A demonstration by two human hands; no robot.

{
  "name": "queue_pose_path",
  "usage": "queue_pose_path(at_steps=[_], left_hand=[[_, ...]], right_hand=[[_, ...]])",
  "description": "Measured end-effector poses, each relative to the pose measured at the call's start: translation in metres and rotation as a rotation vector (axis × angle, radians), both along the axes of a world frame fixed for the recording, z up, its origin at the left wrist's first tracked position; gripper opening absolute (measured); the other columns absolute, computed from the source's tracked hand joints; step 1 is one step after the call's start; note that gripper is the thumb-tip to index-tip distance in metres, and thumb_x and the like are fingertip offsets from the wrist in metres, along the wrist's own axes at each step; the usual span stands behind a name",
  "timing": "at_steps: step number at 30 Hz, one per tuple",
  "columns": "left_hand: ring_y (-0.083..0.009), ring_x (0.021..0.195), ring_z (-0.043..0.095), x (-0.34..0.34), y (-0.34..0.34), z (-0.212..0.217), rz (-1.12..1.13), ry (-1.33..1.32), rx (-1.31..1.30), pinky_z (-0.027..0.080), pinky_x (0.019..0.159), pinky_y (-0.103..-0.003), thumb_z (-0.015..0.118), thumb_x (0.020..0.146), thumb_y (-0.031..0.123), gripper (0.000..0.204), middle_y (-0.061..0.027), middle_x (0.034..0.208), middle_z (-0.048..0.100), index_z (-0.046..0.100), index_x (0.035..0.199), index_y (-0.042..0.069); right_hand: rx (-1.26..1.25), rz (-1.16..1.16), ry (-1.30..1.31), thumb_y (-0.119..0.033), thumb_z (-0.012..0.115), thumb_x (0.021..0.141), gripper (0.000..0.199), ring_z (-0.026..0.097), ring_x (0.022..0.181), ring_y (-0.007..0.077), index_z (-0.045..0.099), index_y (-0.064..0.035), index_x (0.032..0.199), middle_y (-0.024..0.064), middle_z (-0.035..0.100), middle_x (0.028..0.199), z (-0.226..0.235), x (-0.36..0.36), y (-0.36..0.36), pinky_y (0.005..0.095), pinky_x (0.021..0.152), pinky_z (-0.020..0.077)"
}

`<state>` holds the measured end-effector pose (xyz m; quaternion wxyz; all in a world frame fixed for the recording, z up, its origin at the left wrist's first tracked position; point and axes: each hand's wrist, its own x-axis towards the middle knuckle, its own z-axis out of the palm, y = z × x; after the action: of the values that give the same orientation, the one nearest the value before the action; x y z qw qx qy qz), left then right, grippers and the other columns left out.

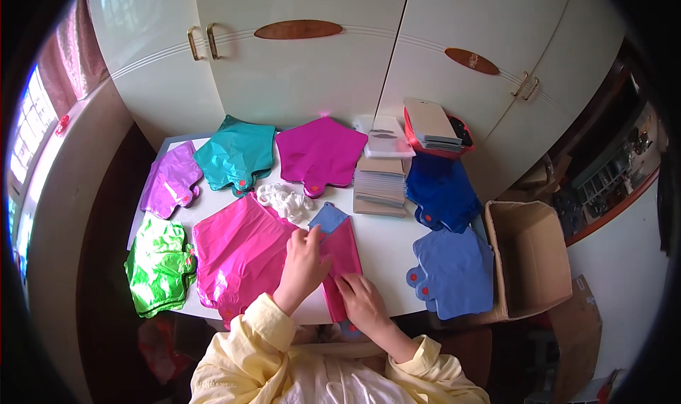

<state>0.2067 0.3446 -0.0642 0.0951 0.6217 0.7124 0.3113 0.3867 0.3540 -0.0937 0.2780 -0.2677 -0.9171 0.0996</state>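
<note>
On the white table in front of me lies a folded strip of pink foil [345, 244], with a patch of dull blue foil [327, 218] showing at its far end. My left hand [303, 266] is over the strip's left edge, fingers bent and somewhat apart. Lower down, my right hand [364, 305] has its fingers on the pink strip near the table's front edge, closed against the foil; the thumb is partly hidden. Beside my left hand is a flat pink star-shaped foil balloon [237, 251]. A bundle of white cord [285, 201] rests just beyond it.
Flat foil balloons in purple [172, 180], teal [237, 152], magenta [320, 152], green [157, 266], dark blue [443, 191] and light blue [457, 273] ring the table. Grey cards [379, 184] are stacked behind, near a red basket [464, 148]. An open cardboard box [528, 258] stands right.
</note>
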Motion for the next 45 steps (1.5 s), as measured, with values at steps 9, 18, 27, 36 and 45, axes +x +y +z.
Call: queue_pose_path(at_steps=[9,18,27,36,45], left_hand=[[-0.0331,0.077,0.063,-0.003,-0.005,-0.015,0.136,-0.461,-0.170,0.052,0.070,-0.040,0.074,0.071,0.014,0.080,-0.0176,0.083,0.061,0.032,0.136,-0.005],[-0.0318,0.075,0.063,-0.001,-0.006,-0.005,0.028,0.062,-0.222,0.050,0.068,-0.044,0.079,0.067,0.030,0.037,-0.0149,0.069,0.063,0.061,0.079,0.000],[-0.0253,0.106,0.058,0.005,-0.060,0.017,-0.111,0.322,-0.077,0.046,0.089,-0.041,0.074,0.073,0.029,0.042,-0.0119,0.111,0.061,0.061,0.105,0.005],[-0.0239,0.124,0.049,0.004,-0.086,-0.002,-0.383,0.296,-0.013,0.041,0.099,-0.041,0.070,0.078,0.031,0.049,-0.0087,0.128,0.053,0.060,0.119,0.007],[-0.0208,0.129,0.044,0.021,-0.075,-0.004,-0.413,0.439,-0.038,0.034,0.106,-0.046,0.063,0.083,0.040,0.041,-0.0056,0.129,0.054,0.062,0.112,0.010]], right_hand=[[0.016,0.042,-0.052,-0.007,0.051,0.081,0.035,0.055,0.112,0.0283,0.061,0.0004,0.114,0.0136,0.059,0.117,0.003,0.002,0.001,0.0391,0.097,0.0455],[0.063,0.109,-0.159,-0.010,0.049,0.084,0.038,0.050,0.120,0.0272,0.058,0.0008,0.119,0.0136,0.057,0.122,0.008,0.011,0.014,0.0371,0.103,0.0415],[-0.055,0.087,-0.040,-0.001,0.051,0.082,0.037,0.052,0.121,0.0311,0.058,0.0025,0.117,0.0158,0.057,0.123,0.000,0.003,0.005,0.0390,0.103,0.0421],[-0.126,0.150,-0.032,-0.005,0.049,0.087,0.037,0.050,0.122,0.0327,0.054,0.0030,0.122,0.0182,0.055,0.126,-0.002,-0.003,0.012,0.0405,0.105,0.0402],[-0.114,0.159,-0.044,-0.005,0.049,0.087,0.037,0.052,0.123,0.0294,0.055,0.0005,0.124,0.0152,0.056,0.128,-0.005,0.012,0.021,0.0410,0.107,0.0386]])
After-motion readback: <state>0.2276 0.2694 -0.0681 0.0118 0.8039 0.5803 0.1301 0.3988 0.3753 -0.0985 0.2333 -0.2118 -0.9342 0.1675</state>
